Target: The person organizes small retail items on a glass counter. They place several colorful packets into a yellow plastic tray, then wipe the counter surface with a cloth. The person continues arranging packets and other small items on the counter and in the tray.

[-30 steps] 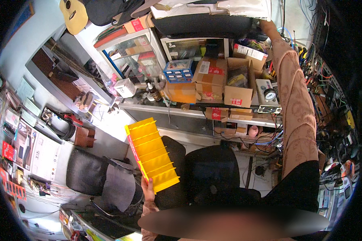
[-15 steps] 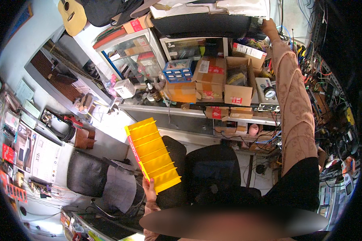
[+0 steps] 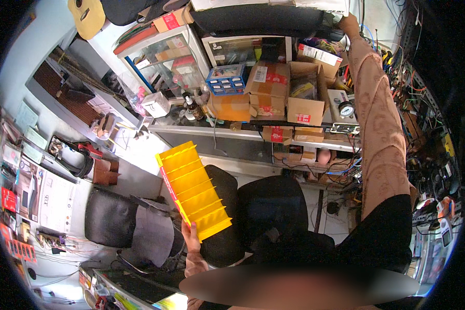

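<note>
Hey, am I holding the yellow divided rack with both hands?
No, only the left hand grips the yellow divided rack; the right hand is far from it, near the picture's top.

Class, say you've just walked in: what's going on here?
A person's left hand holds a yellow divided tray by its near end. The right arm is stretched far out, with the right hand near the right end of a white carton; whether it grips anything is unclear. An open cardboard box sits on the counter beyond.

Lettering on the yellow tray (image 3: 192, 189) and cardboard boxes (image 3: 266, 97) is too small to read
</note>
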Available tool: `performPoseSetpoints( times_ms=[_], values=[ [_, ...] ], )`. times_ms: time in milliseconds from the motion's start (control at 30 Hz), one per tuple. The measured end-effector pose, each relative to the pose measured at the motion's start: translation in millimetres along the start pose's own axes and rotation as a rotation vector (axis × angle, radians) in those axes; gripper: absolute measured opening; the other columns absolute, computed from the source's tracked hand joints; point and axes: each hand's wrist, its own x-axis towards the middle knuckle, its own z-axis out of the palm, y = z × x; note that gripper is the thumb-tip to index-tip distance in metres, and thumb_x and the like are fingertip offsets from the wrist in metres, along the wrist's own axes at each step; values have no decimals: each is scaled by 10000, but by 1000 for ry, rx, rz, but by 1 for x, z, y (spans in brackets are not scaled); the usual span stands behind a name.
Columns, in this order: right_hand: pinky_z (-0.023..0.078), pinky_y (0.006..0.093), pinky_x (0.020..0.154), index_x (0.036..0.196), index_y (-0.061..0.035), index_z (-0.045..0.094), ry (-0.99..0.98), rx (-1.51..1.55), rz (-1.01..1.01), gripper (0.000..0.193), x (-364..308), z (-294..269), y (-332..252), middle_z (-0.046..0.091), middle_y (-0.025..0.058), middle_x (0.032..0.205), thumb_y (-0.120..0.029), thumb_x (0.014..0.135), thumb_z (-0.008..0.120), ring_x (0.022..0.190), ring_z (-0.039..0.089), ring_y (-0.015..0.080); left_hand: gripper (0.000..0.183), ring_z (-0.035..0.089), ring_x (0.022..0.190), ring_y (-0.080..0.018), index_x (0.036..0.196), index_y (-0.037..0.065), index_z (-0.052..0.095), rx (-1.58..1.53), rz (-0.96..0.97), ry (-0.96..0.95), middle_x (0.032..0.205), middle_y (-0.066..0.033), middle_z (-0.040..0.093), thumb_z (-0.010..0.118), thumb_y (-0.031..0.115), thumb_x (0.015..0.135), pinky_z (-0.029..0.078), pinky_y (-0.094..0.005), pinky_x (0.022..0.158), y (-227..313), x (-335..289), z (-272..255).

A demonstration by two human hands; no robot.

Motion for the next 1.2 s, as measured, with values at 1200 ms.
performPoseSetpoints(
  times_ms=[1200],
  values=[
    [506, 385, 606, 788, 27, 665, 21, 401, 137, 83, -39, -91, -3, 628, 127, 652, -52, 797, 639, 666, 643, 226, 463, 518, 1126, -162, 1363, 4, 433, -14, 7, -16, 1262, -57, 552, 568, 221, 978, 388, -305, 984, 4, 2, 3]
  ],
)
